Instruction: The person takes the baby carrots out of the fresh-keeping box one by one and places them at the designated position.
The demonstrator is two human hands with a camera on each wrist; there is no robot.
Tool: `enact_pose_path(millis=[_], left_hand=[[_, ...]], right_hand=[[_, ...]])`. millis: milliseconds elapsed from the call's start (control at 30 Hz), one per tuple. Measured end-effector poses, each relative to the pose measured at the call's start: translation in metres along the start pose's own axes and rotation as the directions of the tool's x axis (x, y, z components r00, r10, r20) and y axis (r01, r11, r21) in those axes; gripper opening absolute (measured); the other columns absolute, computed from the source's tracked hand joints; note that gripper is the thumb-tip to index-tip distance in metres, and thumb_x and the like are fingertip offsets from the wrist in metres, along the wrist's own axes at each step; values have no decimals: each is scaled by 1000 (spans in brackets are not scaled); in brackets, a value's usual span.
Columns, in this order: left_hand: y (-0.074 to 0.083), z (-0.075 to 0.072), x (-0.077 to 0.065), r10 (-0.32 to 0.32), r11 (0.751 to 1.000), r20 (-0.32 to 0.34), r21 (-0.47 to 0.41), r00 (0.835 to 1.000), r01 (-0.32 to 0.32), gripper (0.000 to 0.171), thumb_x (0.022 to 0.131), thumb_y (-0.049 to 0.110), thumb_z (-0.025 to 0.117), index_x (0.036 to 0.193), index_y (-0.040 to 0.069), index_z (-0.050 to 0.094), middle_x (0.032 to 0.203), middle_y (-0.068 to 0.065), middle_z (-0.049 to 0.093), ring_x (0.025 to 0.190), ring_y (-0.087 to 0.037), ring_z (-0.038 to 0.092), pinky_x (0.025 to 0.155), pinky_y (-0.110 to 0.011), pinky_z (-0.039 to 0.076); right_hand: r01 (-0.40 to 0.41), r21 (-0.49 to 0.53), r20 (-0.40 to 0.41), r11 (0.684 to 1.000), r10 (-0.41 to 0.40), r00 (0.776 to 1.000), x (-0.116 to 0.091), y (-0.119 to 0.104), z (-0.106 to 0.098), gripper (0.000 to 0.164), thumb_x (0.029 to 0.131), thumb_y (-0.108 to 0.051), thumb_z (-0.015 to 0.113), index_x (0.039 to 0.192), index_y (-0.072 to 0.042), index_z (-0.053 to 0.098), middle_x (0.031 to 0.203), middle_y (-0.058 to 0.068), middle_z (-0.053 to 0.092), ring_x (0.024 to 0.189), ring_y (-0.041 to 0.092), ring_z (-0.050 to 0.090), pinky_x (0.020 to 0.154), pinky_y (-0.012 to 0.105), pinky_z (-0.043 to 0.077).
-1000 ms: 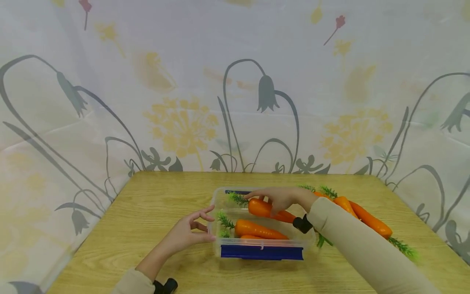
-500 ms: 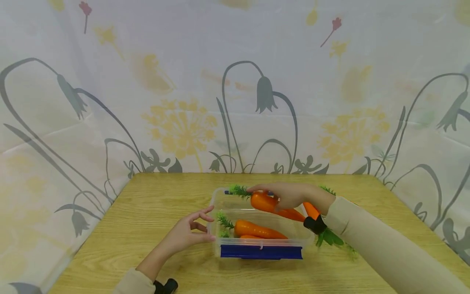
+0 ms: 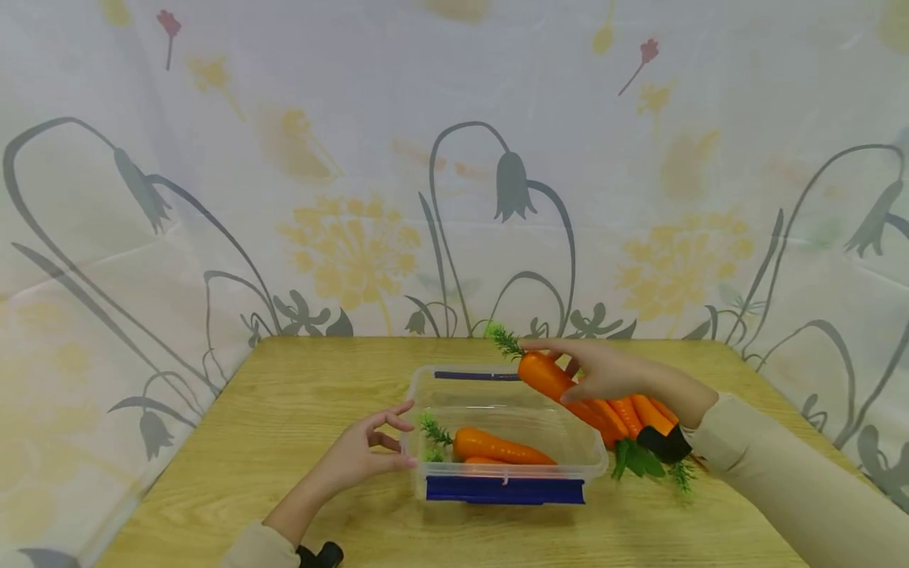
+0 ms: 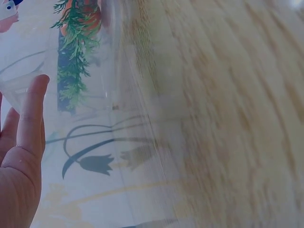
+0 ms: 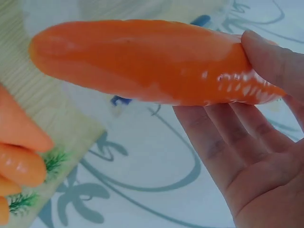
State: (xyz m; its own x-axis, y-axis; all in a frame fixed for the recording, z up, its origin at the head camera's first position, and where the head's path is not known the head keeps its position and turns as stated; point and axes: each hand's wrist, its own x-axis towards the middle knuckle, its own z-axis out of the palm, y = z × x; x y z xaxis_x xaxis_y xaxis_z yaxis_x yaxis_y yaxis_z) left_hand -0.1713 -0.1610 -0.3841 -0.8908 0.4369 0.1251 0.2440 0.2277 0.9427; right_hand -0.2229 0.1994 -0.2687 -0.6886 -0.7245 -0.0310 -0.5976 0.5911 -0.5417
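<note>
My right hand (image 3: 607, 369) pinches an orange carrot (image 3: 545, 374) with a feathery green top, thumb on one side and fingers on the other. It is held tilted, leafy end up, over the back right of a clear plastic box (image 3: 506, 490) with blue clips. In the right wrist view the carrot (image 5: 133, 61) lies across the fingers, its thick body spanning the view. My left hand (image 3: 362, 448) touches the box's left side with thumb and fingertips. Inside the box lies a carrot (image 3: 503, 445), with part of another carrot (image 3: 481, 460) in front of it.
Just right of the box is a pile of carrots (image 3: 646, 412), partly hidden by the right wrist, with broad green leaves (image 3: 637, 460) at its front. The wooden table (image 3: 298, 379) ends at a flower-printed cloth (image 3: 355, 158) behind.
The right hand has lifted the carrot from inside the box, up and to the right, tilting it more steeply. The left hand and box stay put.
</note>
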Motion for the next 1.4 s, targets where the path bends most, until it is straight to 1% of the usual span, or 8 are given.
enact_pose_path(millis=[133,233,367,600,900,1033,1233,1400], left_hand=[[1,0,-1,2,1000,-5,1,1000,-2,41,79,17,76,107,-5,56,148,-14,31,91,-26,58,74,-31,52],[1,1,-2,3,1000,-5,1,1000,-3,41,79,17,76,106,-5,56,148,-14,31,90,-25,58,74,-31,52],[1,1,-2,9,1000,-8,9,1000,-9,40,79,18,76,106,-4,56,147,-14,31,90,-24,59,74,-31,52],[-1,1,0,4,1000,-1,26,1000,-4,42,79,21,76,108,-2,57,148,-9,32,93,-26,59,75,-32,51],[-1,-2,-1,3,1000,10,25,1000,-3,42,79,20,76,110,-2,57,148,-8,31,93,-25,58,75,-34,52],[0,-3,-1,7,1000,25,18,1000,-7,40,80,18,75,110,-2,56,149,-8,30,94,-26,58,75,-34,51],[0,-3,-1,17,999,18,30,1000,-18,38,80,17,75,107,-2,56,148,-8,31,94,-26,59,78,-37,50],[-1,-2,0,20,999,11,35,1000,-20,38,80,18,75,106,-2,57,148,-11,31,93,-27,59,77,-37,50]], right_hand=[[13,14,-24,1000,-13,1000,-11,8,-1,79,79,8,67,146,-12,30,134,22,41,98,33,58,73,30,53],[54,28,-39,998,-53,998,-19,16,0,79,78,8,68,146,-9,30,139,21,37,105,35,54,77,34,52],[56,43,-59,998,-53,997,-31,24,2,78,78,7,68,145,-6,30,140,22,34,113,38,48,81,38,50],[-24,76,-86,997,31,996,-55,40,7,77,80,1,70,145,-9,30,133,26,39,100,36,55,74,34,52],[-48,60,-158,997,57,986,-83,65,12,79,79,-7,73,145,-5,28,137,27,36,106,42,50,74,33,52],[-72,45,-193,996,79,978,-97,75,13,79,80,-9,73,144,-2,28,134,29,37,106,44,48,73,32,52],[-132,93,-230,987,150,961,-113,87,12,80,80,-9,73,144,-3,26,130,35,36,100,44,54,69,32,52],[-161,74,-300,984,176,937,-127,102,11,78,78,-8,74,143,-5,31,124,36,40,92,34,59,65,29,52]])
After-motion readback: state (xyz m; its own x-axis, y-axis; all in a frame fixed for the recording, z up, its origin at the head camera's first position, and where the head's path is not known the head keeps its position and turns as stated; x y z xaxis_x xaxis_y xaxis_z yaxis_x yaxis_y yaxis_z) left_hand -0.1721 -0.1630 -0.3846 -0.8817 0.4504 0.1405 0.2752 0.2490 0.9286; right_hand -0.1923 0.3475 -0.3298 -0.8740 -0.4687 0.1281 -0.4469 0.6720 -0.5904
